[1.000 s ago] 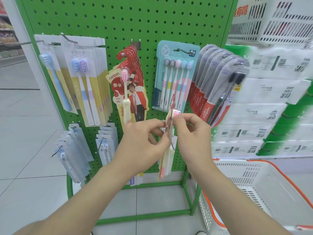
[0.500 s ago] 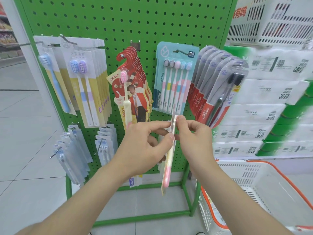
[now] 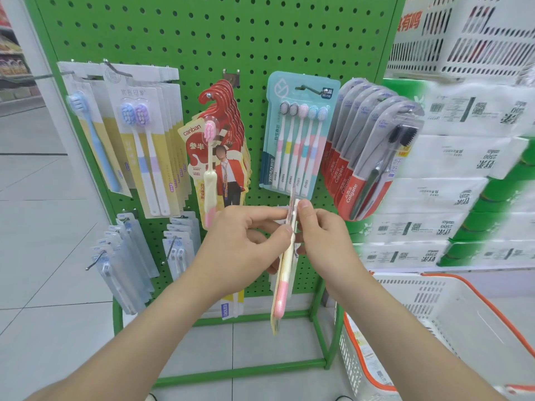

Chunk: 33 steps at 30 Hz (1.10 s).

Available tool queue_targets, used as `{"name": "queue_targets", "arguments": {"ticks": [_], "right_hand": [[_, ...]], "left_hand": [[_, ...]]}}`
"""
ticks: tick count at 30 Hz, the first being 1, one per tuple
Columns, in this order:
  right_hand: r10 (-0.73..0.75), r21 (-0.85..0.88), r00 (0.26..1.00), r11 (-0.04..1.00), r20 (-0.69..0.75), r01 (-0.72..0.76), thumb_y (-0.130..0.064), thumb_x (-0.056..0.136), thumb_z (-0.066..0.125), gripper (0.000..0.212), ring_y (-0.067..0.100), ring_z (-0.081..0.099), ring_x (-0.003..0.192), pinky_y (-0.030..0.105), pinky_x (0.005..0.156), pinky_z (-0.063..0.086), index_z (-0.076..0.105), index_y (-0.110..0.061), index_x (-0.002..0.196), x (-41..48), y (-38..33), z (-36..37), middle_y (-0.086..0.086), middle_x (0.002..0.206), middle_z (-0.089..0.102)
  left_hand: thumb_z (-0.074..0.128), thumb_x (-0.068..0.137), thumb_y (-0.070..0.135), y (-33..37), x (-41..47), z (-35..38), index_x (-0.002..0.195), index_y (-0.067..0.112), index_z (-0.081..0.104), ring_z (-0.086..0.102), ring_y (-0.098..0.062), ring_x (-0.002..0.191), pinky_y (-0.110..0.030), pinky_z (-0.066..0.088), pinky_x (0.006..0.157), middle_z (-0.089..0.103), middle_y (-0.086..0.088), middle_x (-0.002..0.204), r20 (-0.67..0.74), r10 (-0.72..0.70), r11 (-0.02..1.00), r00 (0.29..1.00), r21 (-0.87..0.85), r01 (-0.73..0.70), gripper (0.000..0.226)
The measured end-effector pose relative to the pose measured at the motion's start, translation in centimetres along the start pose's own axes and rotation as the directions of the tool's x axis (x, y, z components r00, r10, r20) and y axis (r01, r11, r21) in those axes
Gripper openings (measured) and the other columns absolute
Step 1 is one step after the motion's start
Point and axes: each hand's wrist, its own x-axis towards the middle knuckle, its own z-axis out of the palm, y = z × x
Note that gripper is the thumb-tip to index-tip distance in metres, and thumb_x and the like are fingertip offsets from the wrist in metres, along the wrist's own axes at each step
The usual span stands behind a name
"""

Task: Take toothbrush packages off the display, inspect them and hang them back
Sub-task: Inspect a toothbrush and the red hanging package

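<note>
I hold one toothbrush pack point(image 3: 282, 285) with both my hands, right in front of the green peg board point(image 3: 220, 33). My left hand point(image 3: 231, 250) pinches the pack near its top, with my thumb and first finger curled onto its left side. My right hand point(image 3: 330, 244) pinches it from the other side, and my right thumb sits up by the top edge. The pack is turned so that I see only its thin edge. It goes up and down, a little tilted, and its low end hangs free under my hands. The brush inside has a cream handle with a pink end at the bottom. The pack is up in the air, just below the blue-green pack of five brushes point(image 3: 298, 134) that hangs on the board. To the left of that one hang the red packs point(image 3: 224, 157), and the front one shows a pink brush head and a cream and pink handle. Far to the left are yellow and white packs point(image 3: 144, 140) with blue and purple brushes. Under them, small clear packs point(image 3: 124, 256) hang on hooks. On the right side of the board, red and grey Colgate packs point(image 3: 373, 149) hang in a row, with black brush heads in front. Beside the board on the right are stacks of white paper packs point(image 3: 463, 169). Down low by my right arm is a white basket point(image 3: 434, 314) with an orange rim
</note>
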Motion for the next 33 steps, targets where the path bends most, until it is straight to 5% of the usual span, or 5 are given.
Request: {"name": "queue_targets", "arguments": {"ticks": [8, 13, 16, 23, 33], "right_hand": [[-0.021, 0.249, 0.999, 0.968, -0.048, 0.033, -0.048, 0.102, 0.065, 0.042, 0.013, 0.07, 0.073, 0.037, 0.076, 0.061, 0.073, -0.008, 0.098, 0.2, -0.1, -0.7, 0.0, 0.079, 0.076], [0.038, 0.47, 0.997, 0.883, -0.071, -0.001, -0.033, 0.102, 0.069, 0.03, 0.015, 0.077, 0.09, 0.035, 0.077, 0.063, 0.063, -0.016, 0.125, 0.0, -0.7, -0.5, 0.004, 0.115, 0.077], [0.031, 0.536, 0.998, 0.844, -0.05, 0.001, -0.028, 0.103, 0.068, 0.035, 0.011, 0.078, 0.092, 0.031, 0.078, 0.063, 0.058, -0.029, 0.137, -0.2, -1.0, -0.6, -0.002, 0.116, 0.077], [0.057, 0.568, 0.997, 0.82, 0.052, -0.076, -0.023, 0.104, 0.067, 0.027, 0.038, 0.073, 0.101, 0.064, 0.107, 0.052, 0.068, -0.005, 0.124, 0.2, -1.0, -0.9, 0.017, 0.108, 0.076], [0.007, 0.458, 1.0, 0.889, 0.007, -0.009, -0.013, 0.101, 0.07, 0.021, 0.014, 0.067, 0.071, 0.044, 0.09, 0.06, 0.067, -0.013, 0.122, 0.2, -1.1, -1.2, 0.001, 0.088, 0.077]], "left_hand": [[0.061, 0.104, 0.011, 0.4, 0.5, -0.4, 0.102, 0.025, 0.085, 0.066, -0.056, 0.078, -0.051, 0.062, 0.071, 0.076, -0.028, 0.089, -0.016, -0.048, 0.986, 0.999, -0.159, 0.045, 0.028], [0.059, 0.101, 0.026, 0.4, 0.8, -0.8, 0.099, 0.028, 0.086, 0.043, -0.02, 0.057, -0.024, 0.036, 0.056, 0.064, -0.015, 0.064, 0.012, -0.158, 0.975, 0.987, -0.154, 0.158, 0.027], [0.054, 0.103, 0.016, -0.3, 1.1, -1.0, 0.105, 0.008, 0.082, 0.024, -0.033, 0.059, -0.023, 0.031, 0.053, 0.042, -0.009, 0.068, 0.065, -0.261, 0.954, 0.963, -0.134, 0.267, 0.03], [0.048, 0.103, 0.009, -0.8, 1.3, -1.2, 0.111, 0.002, 0.078, 0.05, -0.029, 0.07, -0.033, 0.045, 0.063, 0.063, -0.016, 0.081, 0.236, -0.367, 0.903, 0.9, -0.141, 0.405, 0.032], [0.054, 0.109, 0.015, 0.2, 0.7, -0.8, 0.117, 0.017, 0.081, 0.073, -0.024, 0.084, -0.032, 0.062, 0.069, 0.081, -0.014, 0.105, 0.342, -0.42, 0.873, 0.841, -0.102, 0.478, 0.028]]}}
